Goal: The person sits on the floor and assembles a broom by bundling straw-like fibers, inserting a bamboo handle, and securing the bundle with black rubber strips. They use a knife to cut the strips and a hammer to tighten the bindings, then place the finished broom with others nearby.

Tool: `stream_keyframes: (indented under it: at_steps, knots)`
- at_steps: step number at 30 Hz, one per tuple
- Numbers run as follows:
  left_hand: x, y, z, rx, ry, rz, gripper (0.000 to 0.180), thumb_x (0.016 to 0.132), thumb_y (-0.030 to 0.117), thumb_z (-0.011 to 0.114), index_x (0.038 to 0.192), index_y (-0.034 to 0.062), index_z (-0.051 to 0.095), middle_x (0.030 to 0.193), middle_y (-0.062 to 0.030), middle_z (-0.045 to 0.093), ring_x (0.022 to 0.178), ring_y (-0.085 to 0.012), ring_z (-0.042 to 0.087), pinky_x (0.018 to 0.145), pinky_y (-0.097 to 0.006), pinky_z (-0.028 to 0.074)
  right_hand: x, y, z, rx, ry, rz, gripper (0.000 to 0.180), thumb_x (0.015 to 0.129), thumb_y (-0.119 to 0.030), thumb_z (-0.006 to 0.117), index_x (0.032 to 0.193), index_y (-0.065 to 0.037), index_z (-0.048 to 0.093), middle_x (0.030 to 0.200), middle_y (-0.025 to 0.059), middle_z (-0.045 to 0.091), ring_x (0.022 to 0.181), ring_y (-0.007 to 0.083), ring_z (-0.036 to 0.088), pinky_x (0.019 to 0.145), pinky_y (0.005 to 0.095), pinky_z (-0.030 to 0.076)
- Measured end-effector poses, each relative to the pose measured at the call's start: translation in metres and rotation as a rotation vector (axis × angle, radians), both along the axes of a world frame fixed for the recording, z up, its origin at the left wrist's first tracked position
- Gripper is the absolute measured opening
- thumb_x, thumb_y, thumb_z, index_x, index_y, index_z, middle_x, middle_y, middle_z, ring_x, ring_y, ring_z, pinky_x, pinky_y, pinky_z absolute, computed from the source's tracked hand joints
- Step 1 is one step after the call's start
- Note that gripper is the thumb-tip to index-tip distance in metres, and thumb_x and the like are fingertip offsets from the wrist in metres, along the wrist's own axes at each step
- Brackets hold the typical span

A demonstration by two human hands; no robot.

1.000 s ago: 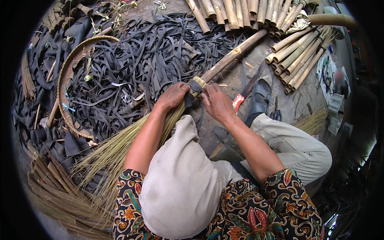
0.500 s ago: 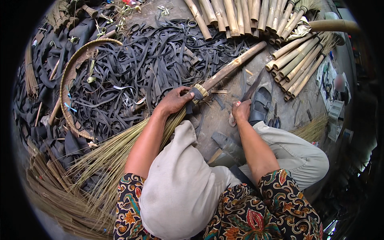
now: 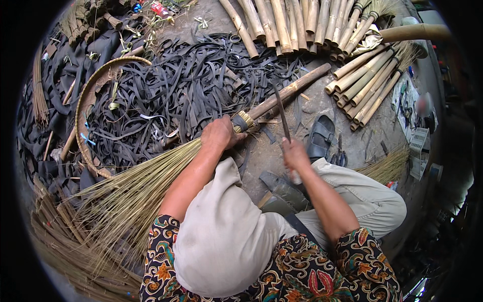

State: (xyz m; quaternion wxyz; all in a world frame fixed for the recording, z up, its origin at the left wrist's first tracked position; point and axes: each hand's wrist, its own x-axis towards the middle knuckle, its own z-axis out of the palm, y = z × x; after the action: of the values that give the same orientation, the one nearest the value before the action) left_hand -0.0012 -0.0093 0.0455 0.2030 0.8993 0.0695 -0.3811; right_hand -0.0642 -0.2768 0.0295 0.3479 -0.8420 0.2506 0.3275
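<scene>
A stick broom lies slanted across the ground: a bamboo handle [image 3: 294, 89] running up to the right, a bound neck [image 3: 245, 122], and a fan of thin straw bristles [image 3: 136, 189] spreading down to the left. My left hand [image 3: 220, 135] grips the broom just below the bound neck. My right hand [image 3: 294, 155] is off the broom, to its right, and holds a long dark blade [image 3: 282, 113] by a pale handle, with the blade pointing up toward the bamboo handle.
A heap of black rubber strips [image 3: 181, 85] covers the ground behind the broom. Bamboo poles [image 3: 287, 22] lie at the top and more [image 3: 365, 83] at the right. A curved basket rim [image 3: 88, 105] is on the left, a dark sandal [image 3: 320, 137] by my right hand, loose straw [image 3: 65, 241] at lower left.
My right hand left the broom's neck, moved right and down, and now holds a long blade. My left hand stayed gripped on the broom.
</scene>
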Motion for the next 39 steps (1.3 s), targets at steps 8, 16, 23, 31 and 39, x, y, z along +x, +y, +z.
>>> stream_keyframes:
  at_steps: [8, 16, 23, 31, 39]
  knots:
    - [-0.005, -0.001, -0.007, -0.014, -0.049, 0.015, 0.062, 0.079, 0.047, 0.089, 0.115, 0.0005, 0.070, 0.114, -0.0227, 0.076, 0.109, -0.0396, 0.073, 0.092, -0.047, 0.059, -0.005, 0.018, 0.020, 0.083, 0.054, 0.078, 0.037, 0.107, -0.028, 0.049, 0.101, 0.005, 0.064, 0.090, 0.0367, 0.067, 0.096, 0.0540, 0.068, 0.083, 0.0603, 0.053]
    - [-0.016, -0.003, -0.022, -0.048, -0.167, 0.025, 0.060, 0.078, 0.042, 0.091, 0.112, -0.0010, 0.067, 0.112, -0.0222, 0.075, 0.102, -0.0401, 0.075, 0.087, -0.047, 0.061, 0.009, 0.023, 0.027, 0.198, 0.153, 0.026, 0.041, 0.108, -0.031, 0.047, 0.100, 0.005, 0.064, 0.084, 0.0325, 0.070, 0.082, 0.0496, 0.071, 0.080, 0.0572, 0.056]
    - [-0.026, -0.009, -0.027, 0.009, -0.328, -0.019, 0.068, 0.077, 0.042, 0.092, 0.120, 0.0003, 0.059, 0.114, -0.0212, 0.070, 0.101, -0.0422, 0.073, 0.085, -0.049, 0.061, 0.042, 0.023, 0.039, -0.018, 0.207, 0.381, 0.038, 0.104, -0.029, 0.052, 0.100, 0.006, 0.068, 0.092, 0.0315, 0.072, 0.089, 0.0488, 0.071, 0.083, 0.0554, 0.057]
    - [-0.025, 0.005, -0.032, -0.009, -0.192, -0.104, 0.065, 0.078, 0.041, 0.090, 0.118, 0.0009, 0.057, 0.115, -0.0238, 0.068, 0.104, -0.0409, 0.073, 0.087, -0.049, 0.060, 0.024, 0.020, 0.037, -0.004, 0.101, 0.235, 0.038, 0.104, -0.030, 0.051, 0.098, 0.005, 0.065, 0.090, 0.0324, 0.071, 0.089, 0.0498, 0.071, 0.081, 0.0550, 0.057]
    - [-0.028, 0.003, -0.031, 0.010, -0.303, -0.069, 0.064, 0.076, 0.035, 0.092, 0.116, 0.0004, 0.055, 0.127, -0.0255, 0.062, 0.109, -0.0382, 0.072, 0.087, -0.047, 0.061, 0.000, 0.028, 0.017, -0.018, -0.040, 0.343, 0.035, 0.104, -0.028, 0.050, 0.105, 0.004, 0.065, 0.096, 0.0333, 0.070, 0.095, 0.0544, 0.067, 0.087, 0.0607, 0.053]
